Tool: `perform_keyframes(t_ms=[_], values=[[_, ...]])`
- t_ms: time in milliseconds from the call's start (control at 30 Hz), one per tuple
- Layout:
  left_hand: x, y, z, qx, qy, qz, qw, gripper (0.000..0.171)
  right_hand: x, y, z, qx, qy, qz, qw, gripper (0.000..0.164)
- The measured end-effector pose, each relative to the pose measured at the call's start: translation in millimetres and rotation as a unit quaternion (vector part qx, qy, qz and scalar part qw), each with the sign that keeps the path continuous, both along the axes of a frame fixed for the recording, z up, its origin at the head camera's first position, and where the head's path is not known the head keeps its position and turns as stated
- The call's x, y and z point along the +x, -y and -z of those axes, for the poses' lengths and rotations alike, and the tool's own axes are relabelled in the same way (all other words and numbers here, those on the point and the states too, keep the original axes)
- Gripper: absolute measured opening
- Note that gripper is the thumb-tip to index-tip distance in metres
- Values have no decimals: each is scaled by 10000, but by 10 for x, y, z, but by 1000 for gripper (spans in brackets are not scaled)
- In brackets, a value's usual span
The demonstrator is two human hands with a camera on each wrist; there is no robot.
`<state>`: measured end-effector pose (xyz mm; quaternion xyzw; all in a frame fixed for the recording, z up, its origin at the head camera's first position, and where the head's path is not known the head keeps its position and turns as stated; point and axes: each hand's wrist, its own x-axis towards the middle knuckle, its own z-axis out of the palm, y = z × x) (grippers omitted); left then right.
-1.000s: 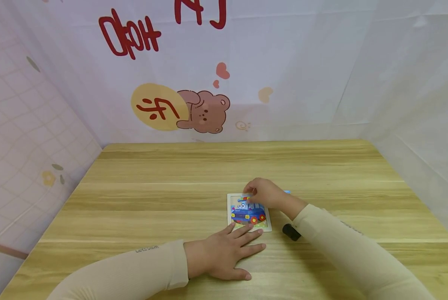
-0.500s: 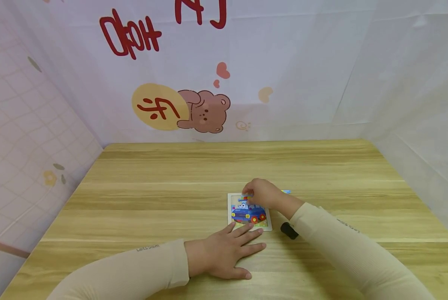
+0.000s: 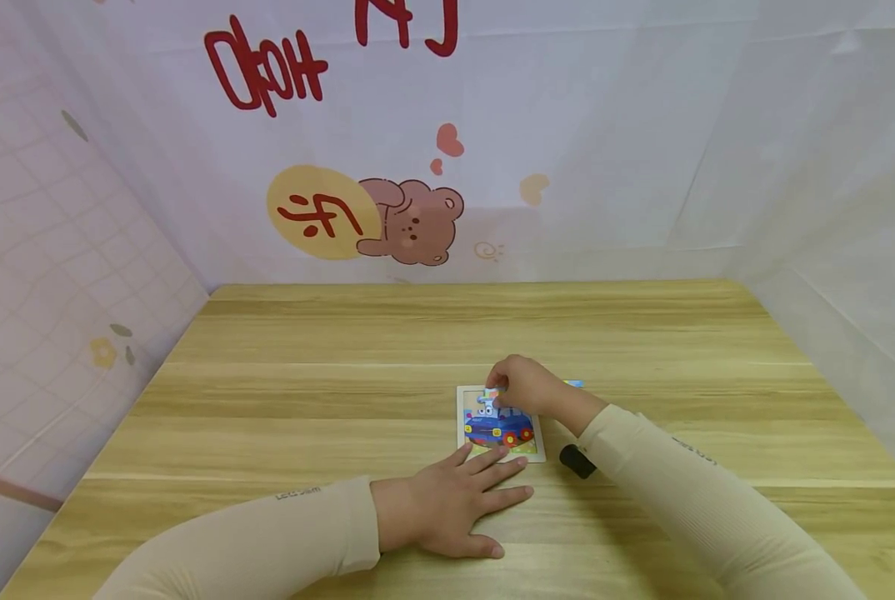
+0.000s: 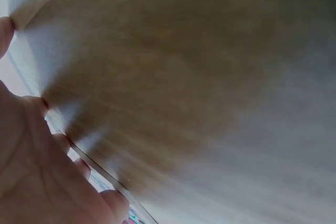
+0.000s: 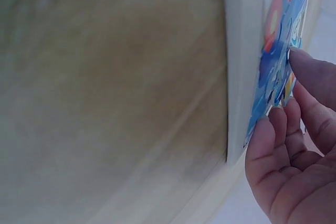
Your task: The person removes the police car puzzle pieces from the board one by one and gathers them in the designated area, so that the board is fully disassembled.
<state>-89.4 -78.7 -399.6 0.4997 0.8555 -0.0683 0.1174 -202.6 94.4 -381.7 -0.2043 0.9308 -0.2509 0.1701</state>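
A small jigsaw puzzle (image 3: 497,429) with a blue cartoon car lies in a white frame (image 3: 460,417) on the table. My right hand (image 3: 530,387) is over its upper part, thumb and fingers pinching a puzzle piece (image 3: 490,392) at the top edge. In the right wrist view that piece (image 5: 289,85) looks tilted up from the picture between thumb and fingers. At the upper left of the frame a bare tan patch shows. My left hand (image 3: 455,508) lies flat, fingers spread, fingertips on the frame's near edge.
Behind my right wrist a flat blue piece (image 3: 573,383) lies on the wooden table (image 3: 305,400), partly hidden. A short black cylinder (image 3: 577,461) shows beside the right sleeve. A white printed cloth (image 3: 605,125) stands along the table's back edge.
The piece pinched in my right hand has tilted slightly, its top now looking paler. My left hand has stayed in place.
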Motion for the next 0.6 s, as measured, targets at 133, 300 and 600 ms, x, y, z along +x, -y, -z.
perform_keyframes(t_ms=[133, 300, 600], values=[[2, -3, -4, 8, -20, -3, 10000, 69, -10, -9, 13, -105, 41, 26, 9999, 16], [0, -13, 0, -29, -33, -21, 10000, 69, -18, -12, 21, -229, 72, 58, 9997, 14], [0, -22, 4, -87, -61, -30, 9999, 69, -31, -39, 11, -606, 232, 53, 9979, 9]])
